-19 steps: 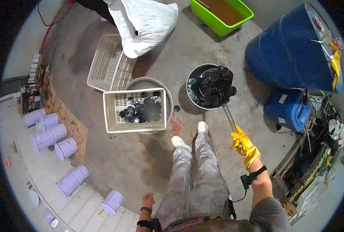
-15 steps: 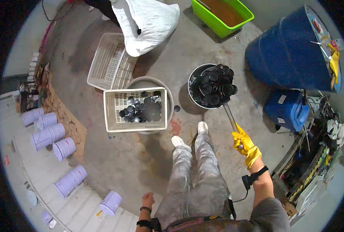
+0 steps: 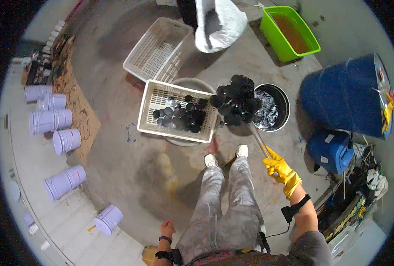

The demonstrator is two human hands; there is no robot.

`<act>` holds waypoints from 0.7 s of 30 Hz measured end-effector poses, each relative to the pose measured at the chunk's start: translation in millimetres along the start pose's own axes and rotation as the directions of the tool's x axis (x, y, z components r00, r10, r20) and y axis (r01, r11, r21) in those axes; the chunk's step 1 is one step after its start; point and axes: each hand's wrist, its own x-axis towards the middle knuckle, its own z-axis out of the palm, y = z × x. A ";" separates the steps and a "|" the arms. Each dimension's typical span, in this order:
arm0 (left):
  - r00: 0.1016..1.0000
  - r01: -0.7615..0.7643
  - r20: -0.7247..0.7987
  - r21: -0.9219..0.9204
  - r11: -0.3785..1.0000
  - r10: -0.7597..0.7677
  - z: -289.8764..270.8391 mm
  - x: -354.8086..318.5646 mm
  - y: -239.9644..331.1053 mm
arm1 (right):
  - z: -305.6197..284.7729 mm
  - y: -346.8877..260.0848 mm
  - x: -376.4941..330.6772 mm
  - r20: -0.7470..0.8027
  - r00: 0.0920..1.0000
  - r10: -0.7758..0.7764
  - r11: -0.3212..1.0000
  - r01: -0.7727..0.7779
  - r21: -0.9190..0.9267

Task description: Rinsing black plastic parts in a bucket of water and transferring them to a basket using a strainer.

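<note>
L hand [image 3: 167, 228] bare, low by the thigh, fingers curled, can't tell if it's got anything; R hand [image 3: 281, 172], yellow-gloved, closed tight round the metal handle [image 3: 260, 141] of a scoop heaped w/ black discs [image 3: 236, 101]. Load's now out of the pot [image 3: 288, 106] & shifted L, overlapping the white crate [image 3: 142, 108]'s R edge in view, so pot's shiny contents show. Floor [image 3: 121, 195] grey, stained; lilac buckets [image 3: 50, 122] far L, blue barrel [image 3: 339, 97] R, green tub [image 3: 277, 42] beyond.
</note>
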 end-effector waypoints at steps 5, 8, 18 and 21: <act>0.932 -0.363 0.068 0.202 0.910 0.357 -37.6 26.5 -52.1 | 71.8 6.8 71.3 0.063 0.998 -0.001 0.948 0.021 -0.318; 0.999 0.032 0.034 -0.201 0.979 -0.026 -32.6 34.1 -65.9 | 111.5 15.5 113.5 0.064 0.996 -0.059 0.875 0.082 -0.477; 0.495 -0.437 0.353 0.891 -0.124 0.794 -57.5 82.7 -139.5 | 232.0 16.2 154.8 0.114 0.926 -0.361 -0.196 0.045 -0.980; 0.901 -0.269 -0.020 0.759 0.593 0.434 -53.3 72.2 -83.7 | 213.5 17.5 127.0 0.090 0.946 -0.311 0.066 0.116 -0.991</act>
